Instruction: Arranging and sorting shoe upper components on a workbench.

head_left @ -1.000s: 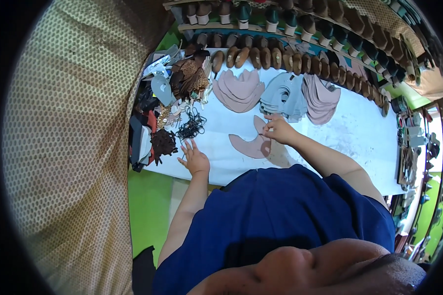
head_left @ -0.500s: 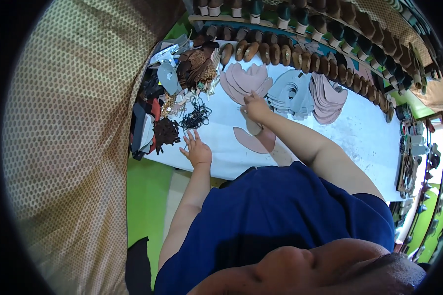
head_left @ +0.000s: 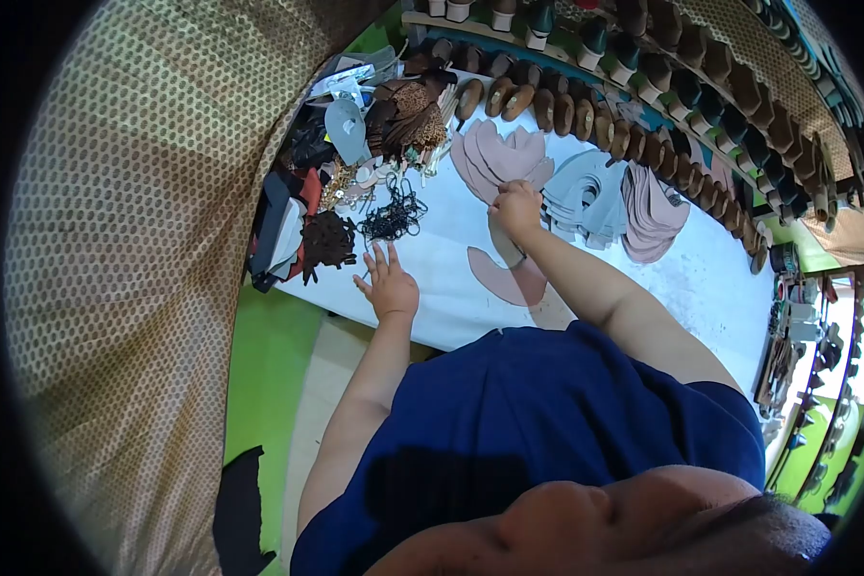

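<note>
Bright, cool light washes the white bench, while white glare burns out patches at far right. Shadow darkens the right part of the curved pink piece and the blue shirt. The fisheye bends straight edges; black vignetting fills the corners.

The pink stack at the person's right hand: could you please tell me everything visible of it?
The pink stack is several thin, curved, pale pink pieces, leather-like in look, overlapping in a loose fan with rounded edges. It lies flat on the white table, left of the grey stack. The right hand is at its near edge; whether it grips a piece is unclear.
</note>
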### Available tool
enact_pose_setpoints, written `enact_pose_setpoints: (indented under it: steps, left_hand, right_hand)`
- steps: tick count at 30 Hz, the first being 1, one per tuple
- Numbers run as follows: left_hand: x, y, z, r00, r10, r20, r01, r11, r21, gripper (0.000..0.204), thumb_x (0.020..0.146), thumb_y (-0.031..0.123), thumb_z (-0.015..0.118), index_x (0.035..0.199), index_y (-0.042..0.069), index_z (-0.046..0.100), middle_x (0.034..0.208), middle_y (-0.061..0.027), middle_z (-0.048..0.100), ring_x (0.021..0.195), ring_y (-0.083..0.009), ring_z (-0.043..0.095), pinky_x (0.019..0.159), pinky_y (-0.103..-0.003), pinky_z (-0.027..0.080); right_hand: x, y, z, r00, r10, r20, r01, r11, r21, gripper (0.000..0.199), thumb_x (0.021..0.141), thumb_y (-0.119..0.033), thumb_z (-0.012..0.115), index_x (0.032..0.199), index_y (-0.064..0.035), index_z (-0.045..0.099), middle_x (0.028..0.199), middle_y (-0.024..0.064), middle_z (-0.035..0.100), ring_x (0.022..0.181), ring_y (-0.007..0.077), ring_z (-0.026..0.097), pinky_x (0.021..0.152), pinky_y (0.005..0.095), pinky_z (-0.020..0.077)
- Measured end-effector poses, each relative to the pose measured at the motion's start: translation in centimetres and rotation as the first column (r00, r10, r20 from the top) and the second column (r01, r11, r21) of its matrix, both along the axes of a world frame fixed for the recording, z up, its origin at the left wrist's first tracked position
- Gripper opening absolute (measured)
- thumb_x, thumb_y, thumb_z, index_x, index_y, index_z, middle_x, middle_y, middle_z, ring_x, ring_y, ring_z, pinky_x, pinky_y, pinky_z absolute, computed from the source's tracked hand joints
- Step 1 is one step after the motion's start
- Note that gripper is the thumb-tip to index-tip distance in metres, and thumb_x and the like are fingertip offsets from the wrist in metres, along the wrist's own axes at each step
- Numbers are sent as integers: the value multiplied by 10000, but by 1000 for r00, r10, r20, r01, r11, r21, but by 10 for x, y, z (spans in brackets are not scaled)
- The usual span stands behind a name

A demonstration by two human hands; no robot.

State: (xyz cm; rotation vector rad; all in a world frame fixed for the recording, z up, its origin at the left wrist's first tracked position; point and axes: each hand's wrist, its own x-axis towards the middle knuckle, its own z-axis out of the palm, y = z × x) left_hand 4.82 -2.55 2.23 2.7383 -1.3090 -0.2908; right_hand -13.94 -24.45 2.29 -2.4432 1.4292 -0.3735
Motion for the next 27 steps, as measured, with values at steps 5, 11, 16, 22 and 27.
enact_pose_setpoints:
  steps: [5,11,16,22,27]
  left_hand:
    - [-1,-3,-1,1000,-11,10,11,1000,-3,643,900,180,450,1529,173,320,1631,-98,177,1505,-310,141,1156,-641,39]
    - [5,7,-13,954,-296,49,299,932,-205,544,891,110,478,1435,122,467,1563,-135,335,1449,-351,290,1173,-542,191]
    - [5,7,-8,803,-596,3,564,759,-325,506,902,125,508,1406,87,489,1509,-149,416,1415,-363,345,1168,-491,250]
    - [3,3,-11,841,-541,6,520,806,-284,498,903,134,510,1397,72,498,1512,-144,414,1418,-355,341,1173,-478,248]
    - [-1,3,-14,855,-518,32,509,825,-245,501,903,135,508,1399,71,494,1512,-141,415,1419,-349,341,1175,-470,249]
  right_hand:
    - [-2,2,-35,998,39,45,-30,983,-181,128,703,-219,719,792,-139,765,1210,-15,650,1237,258,487,940,479,352]
    - [1,15,-15,999,39,33,-34,989,-143,124,714,-184,692,792,-107,750,1266,63,635,1280,295,462,981,492,346]
    - [-16,25,36,890,-6,457,-89,979,184,151,751,-211,732,818,-77,750,1276,128,643,1186,340,543,960,375,441]
    - [-53,34,92,690,-213,692,-252,826,505,128,835,-149,694,830,-27,730,1360,125,586,1188,204,543,1009,293,383]
    - [-93,37,122,430,-384,817,-382,742,551,89,841,-90,684,850,-9,718,1411,154,523,1216,183,519,1015,299,372]
